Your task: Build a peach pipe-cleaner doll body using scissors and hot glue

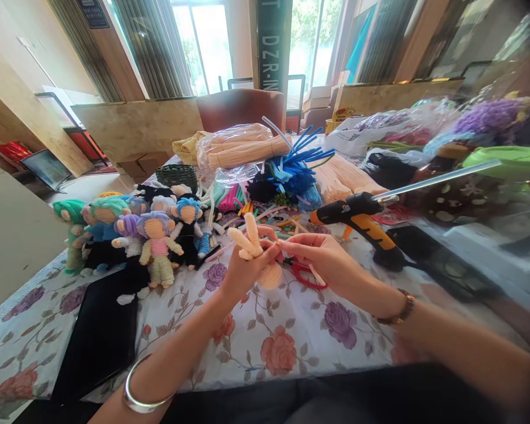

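My left hand (pixel 247 271) is closed around a peach pipe-cleaner doll body (pixel 249 235). Two fuzzy limbs stick up above the fingers, and its round head (pixel 270 277) hangs below the hand. The fingertips of my right hand (pixel 324 259) pinch a thin peach pipe cleaner right beside the left thumb; most of that strand is hidden by the fingers. On the cloth behind and under my right hand lie scissors (pixel 308 277) with red handles.
Several finished dolls (pixel 156 247) stand at the left behind a black flat panel (pixel 99 330). A glue gun (pixel 357 218) with a long glue stick stands at the right. Pipe-cleaner bundles (pixel 247 150) and blue stems (pixel 291 176) lie at the back on the flowered tablecloth (pixel 278 350).
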A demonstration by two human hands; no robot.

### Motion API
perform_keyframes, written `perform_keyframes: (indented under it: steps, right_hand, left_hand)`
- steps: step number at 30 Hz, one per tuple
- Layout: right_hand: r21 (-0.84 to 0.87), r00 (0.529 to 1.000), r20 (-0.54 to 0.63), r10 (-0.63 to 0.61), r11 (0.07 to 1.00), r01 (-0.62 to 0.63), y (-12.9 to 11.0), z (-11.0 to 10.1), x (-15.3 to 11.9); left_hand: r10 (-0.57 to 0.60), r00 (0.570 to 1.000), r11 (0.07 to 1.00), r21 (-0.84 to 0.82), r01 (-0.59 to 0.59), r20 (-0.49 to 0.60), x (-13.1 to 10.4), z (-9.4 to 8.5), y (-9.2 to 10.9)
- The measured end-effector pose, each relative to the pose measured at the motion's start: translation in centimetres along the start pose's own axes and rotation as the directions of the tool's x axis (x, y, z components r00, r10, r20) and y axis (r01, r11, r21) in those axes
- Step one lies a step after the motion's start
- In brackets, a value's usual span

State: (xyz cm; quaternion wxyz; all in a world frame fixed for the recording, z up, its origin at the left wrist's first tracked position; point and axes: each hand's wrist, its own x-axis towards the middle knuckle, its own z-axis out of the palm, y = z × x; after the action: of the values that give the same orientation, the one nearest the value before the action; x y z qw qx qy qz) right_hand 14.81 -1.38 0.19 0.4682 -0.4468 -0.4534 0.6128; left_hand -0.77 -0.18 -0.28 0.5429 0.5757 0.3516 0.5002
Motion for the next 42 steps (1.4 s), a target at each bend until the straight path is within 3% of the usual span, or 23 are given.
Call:
perform_keyframes:
  steps: [6, 16, 24, 27, 31, 33, 35, 38, 40, 42]
  right_hand:
    - [-0.060, 0.999, 0.019, -0.049, 0.997, 0.050, -0.2, -0.2, -0.1]
    - [-0.305, 0.946, 0.078, -0.315, 0.896, 0.324, -0.8, -0.3, 0.1]
    - [-0.355, 0.904, 0.106, -0.414, 0.834, 0.423, -0.7, -0.9, 0.8]
    - [-0.539, 0.839, 0.082, -0.538, 0.684, 0.491, -0.9, -1.1, 0.7]
    - [-0.710, 0.671, 0.076, -0.737, 0.433, 0.556, -1.0, -1.2, 0.5]
    - [-0.757, 0.636, 0.107, -0.765, 0.352, 0.551, -1.0, -1.2, 0.3]
    - [-0.800, 0.682, 0.148, -0.717, 0.318, 0.508, -0.9, -1.2, 0.2]
    - [-0.829, 0.797, 0.192, -0.572, 0.340, 0.444, -0.6, -1.1, 0.1]
    - [-0.796, 0.853, 0.204, -0.481, 0.426, 0.430, -0.4, -1.0, 0.2]
    - [-0.689, 0.897, 0.230, -0.378, 0.588, 0.424, -0.2, -0.8, 0.4]
  left_hand:
    - [0.045, 0.999, 0.997, 0.067, -0.046, 0.013, 0.3, -0.2, -0.1]
    - [0.035, 0.999, 0.999, -0.030, -0.035, -0.006, 0.4, 0.0, 0.1]
    - [-0.059, 0.998, 0.990, -0.131, 0.059, 0.002, 0.4, 0.0, -0.1]
    - [-0.105, 0.994, 0.966, -0.239, 0.103, 0.005, 0.5, -0.1, -0.2]
    - [-0.187, 0.982, 0.905, -0.383, 0.184, 0.029, 0.8, -0.3, 0.0]
    - [-0.233, 0.972, 0.889, -0.400, 0.222, 0.024, 0.9, -0.4, 0.1]
    - [-0.261, 0.965, 0.885, -0.397, 0.243, 0.008, 0.9, -0.5, 0.1]
    - [-0.246, 0.969, 0.902, -0.370, 0.221, -0.021, 1.0, -0.5, 0.0]
    - [-0.197, 0.980, 0.918, -0.357, 0.171, -0.036, 0.9, -0.3, 0.1]
    - [-0.125, 0.991, 0.931, -0.349, 0.103, -0.041, 0.8, -0.1, 0.1]
